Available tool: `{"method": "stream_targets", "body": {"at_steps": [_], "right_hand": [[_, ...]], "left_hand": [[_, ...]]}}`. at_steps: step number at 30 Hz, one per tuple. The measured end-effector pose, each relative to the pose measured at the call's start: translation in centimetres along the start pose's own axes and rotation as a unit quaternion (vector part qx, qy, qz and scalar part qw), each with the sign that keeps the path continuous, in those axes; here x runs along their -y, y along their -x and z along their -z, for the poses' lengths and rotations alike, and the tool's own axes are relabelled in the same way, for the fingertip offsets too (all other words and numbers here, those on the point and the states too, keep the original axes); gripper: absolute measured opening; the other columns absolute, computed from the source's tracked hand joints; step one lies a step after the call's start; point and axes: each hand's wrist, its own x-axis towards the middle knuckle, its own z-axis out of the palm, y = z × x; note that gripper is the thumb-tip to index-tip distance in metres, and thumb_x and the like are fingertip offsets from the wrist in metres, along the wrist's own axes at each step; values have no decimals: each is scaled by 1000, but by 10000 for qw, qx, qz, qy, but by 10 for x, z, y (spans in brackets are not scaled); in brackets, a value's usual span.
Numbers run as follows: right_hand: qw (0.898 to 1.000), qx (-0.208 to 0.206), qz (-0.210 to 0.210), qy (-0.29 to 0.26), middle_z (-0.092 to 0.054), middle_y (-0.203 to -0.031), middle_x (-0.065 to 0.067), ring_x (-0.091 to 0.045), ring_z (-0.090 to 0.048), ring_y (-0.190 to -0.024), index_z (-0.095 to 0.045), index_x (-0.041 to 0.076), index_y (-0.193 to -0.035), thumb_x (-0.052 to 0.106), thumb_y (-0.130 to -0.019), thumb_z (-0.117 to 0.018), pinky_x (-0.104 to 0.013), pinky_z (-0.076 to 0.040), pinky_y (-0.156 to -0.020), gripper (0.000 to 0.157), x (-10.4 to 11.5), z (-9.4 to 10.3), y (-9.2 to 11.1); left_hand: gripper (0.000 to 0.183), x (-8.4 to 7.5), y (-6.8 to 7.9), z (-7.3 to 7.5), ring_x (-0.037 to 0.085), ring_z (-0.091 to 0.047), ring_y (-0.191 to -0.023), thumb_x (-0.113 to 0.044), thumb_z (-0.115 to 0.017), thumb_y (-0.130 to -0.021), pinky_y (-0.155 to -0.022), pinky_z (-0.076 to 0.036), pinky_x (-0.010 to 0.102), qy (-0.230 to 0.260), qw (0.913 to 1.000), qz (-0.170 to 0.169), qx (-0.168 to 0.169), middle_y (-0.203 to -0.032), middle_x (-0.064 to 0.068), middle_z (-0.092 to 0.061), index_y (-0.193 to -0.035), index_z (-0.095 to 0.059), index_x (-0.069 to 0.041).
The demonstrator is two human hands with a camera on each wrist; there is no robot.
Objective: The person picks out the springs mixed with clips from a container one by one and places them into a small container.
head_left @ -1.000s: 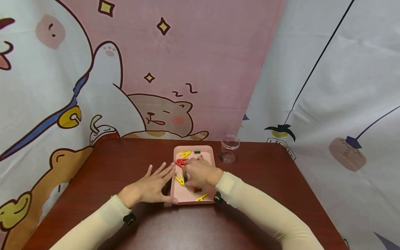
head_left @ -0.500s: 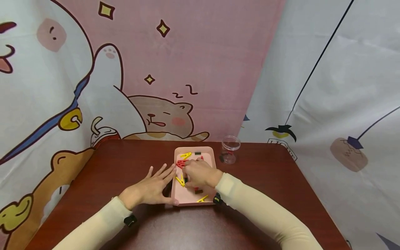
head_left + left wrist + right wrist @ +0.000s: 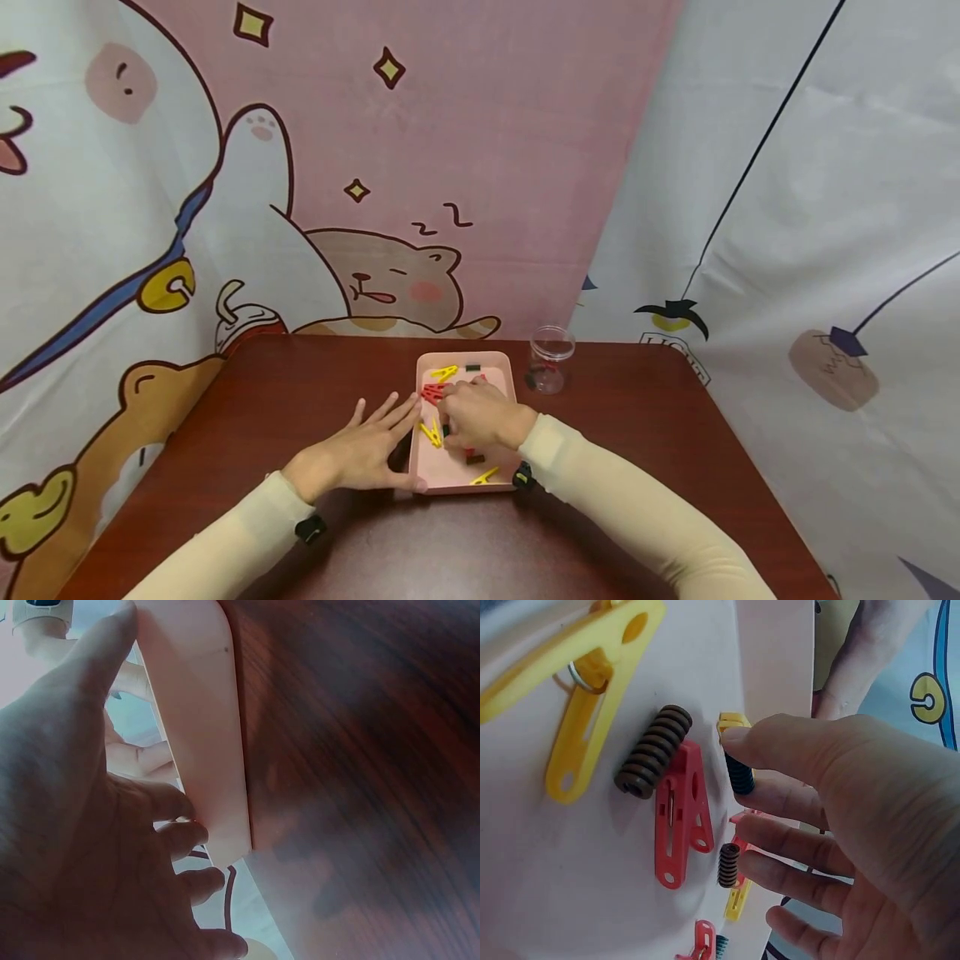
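Your left hand lies spread along the left wall of the shallow pink tray, apparently steadying it; inside, your right hand pinches a dark green coiled metal spring beside a yellow plastic clip.

Dark reddish-brown, wood-grain desk, smooth and shiny, pale glare patch at near middle. Rounded far corners. Grain shows as streaks in left wrist view. Directly on it: pale pink, shallow rectangular tray with rounded corners, sitting flat around the middle, long sides running away from the person. Also a clear, round, see-through jar, upright, just right of tray's far end, not touching it, near desk's far edge.
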Motion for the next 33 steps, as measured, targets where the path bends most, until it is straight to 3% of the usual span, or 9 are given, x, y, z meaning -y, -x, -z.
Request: {"method": "stream_targets", "body": {"at_steps": [11,18,25,33], "right_hand": [[9999,-159,-12,32,-79,-114,7,-15,-77,-107,-89,24,-111,44,-96,-94,-48,-60,-100,26,-3,6,6],[9995,-311,-73,-78,-82,-125,4,-19,-78,-116,-89,24,-116,45,-98,-92,-53,-61,-109,28,-5,14,15],[9983,-561,-76,-124,-83,-125,4,-16,-79,-118,-89,25,-116,47,-98,-92,-52,-58,-110,29,-9,17,22],[9964,-749,-209,-352,-83,-125,3,-18,-77,-119,-90,24,-119,46,-98,-93,-51,-64,-109,31,-14,24,33]], "left_hand": [[133,0,0,-1,50,-16,-183,-87,-78,-93,-137,-9,92,-34,10000,-9,-1,-198,13,-18,-186,-26,-7],[133,0,-1,-3,49,-18,-183,-88,-78,-92,-138,-10,90,-205,9996,-24,-178,-197,14,-21,-185,-29,-7],[134,1,0,-7,47,-21,-183,-91,-76,-91,-139,-17,87,-316,9988,-65,-364,-195,16,-25,-184,-31,-6],[131,3,-1,-12,47,-24,-182,-89,-77,-91,-140,-23,84,-246,9983,-103,-519,-195,16,-28,-183,-35,-5]]}}
